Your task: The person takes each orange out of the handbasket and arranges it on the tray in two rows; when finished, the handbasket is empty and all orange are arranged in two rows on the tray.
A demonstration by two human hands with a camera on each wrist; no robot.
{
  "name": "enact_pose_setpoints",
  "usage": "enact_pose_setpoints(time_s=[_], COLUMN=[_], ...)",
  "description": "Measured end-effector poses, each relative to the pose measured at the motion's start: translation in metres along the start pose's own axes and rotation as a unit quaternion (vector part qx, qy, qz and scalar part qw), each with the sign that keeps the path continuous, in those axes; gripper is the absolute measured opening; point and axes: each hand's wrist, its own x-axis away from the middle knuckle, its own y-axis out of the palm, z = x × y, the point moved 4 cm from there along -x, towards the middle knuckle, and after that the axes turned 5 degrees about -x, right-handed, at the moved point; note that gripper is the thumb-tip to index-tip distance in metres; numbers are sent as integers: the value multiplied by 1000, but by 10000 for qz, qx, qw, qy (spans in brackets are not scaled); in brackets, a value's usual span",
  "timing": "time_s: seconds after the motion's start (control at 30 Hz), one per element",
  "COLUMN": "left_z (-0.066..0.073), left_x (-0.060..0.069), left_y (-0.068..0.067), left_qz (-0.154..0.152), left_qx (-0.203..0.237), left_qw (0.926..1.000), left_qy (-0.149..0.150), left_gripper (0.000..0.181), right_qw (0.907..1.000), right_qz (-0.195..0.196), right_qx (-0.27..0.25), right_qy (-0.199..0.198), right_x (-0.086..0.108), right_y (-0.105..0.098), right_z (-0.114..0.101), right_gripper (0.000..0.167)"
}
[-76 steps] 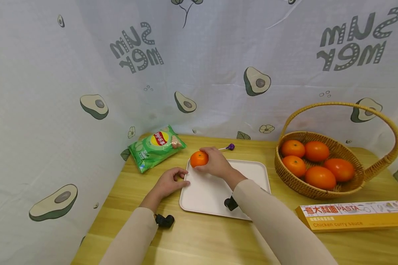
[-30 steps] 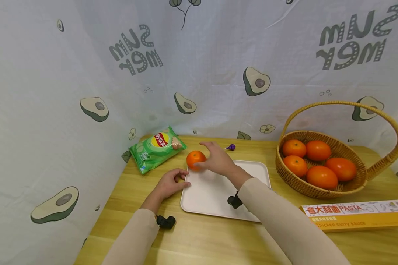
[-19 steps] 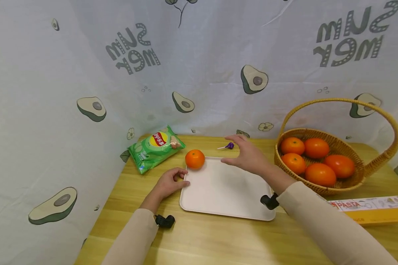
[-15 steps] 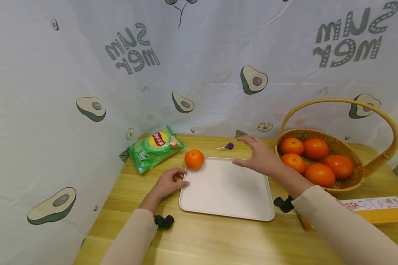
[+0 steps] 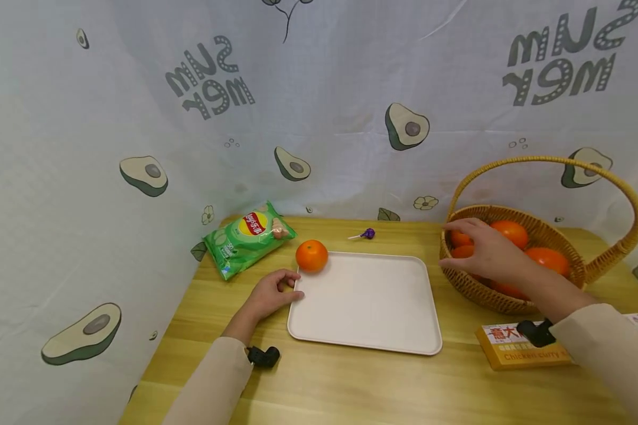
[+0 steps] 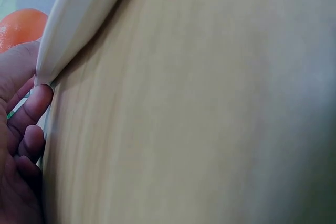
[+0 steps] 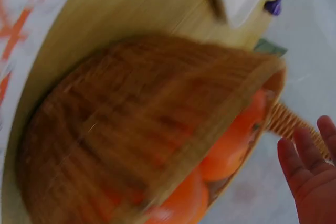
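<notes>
An orange (image 5: 311, 256) sits on the far left corner of the white tray (image 5: 367, 304). At the tray's left edge my left hand (image 5: 268, 295) pinches the rim; the left wrist view has the thumb above it and curled fingers below. My right hand (image 5: 491, 257), thumb and fingers spread and holding nothing, is over the left side of the wicker basket (image 5: 470, 292). Several orange-red fruits (image 5: 547, 260) lie in that basket, some partly hidden by the hand. The right wrist view, blurred, has the right hand (image 7: 312, 177) near the basket's handle.
A green chip bag (image 5: 250, 239) lies at the back left. Behind the tray is a purple lollipop (image 5: 368, 234). A yellow pasta box (image 5: 526, 348) lies in front of the basket, partly under the right forearm. A printed cloth (image 5: 345, 147) hangs behind the table.
My right hand has let go of the orange on the tray's corner and moved right, across the tray to the basket. The left hand has stayed at the tray's edge.
</notes>
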Motion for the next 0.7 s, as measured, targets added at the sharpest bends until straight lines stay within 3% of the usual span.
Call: enact_pose_setpoints(time_s=[0.33,0.7], left_z=[1,1], left_x=[0,0], left_y=[0,1], left_qz=[-7,12], left_qx=[-72,-74], left_qw=[10000,9999], left_qy=[-41,-72], left_gripper=[33,33], right_qw=[9999,9995], right_qz=[-88,-253], right_qx=[125,184], right_qy=[-37,-8], right_x=[15,15], right_y=[-10,-3], right_z=[54,67], right_gripper=[84,87])
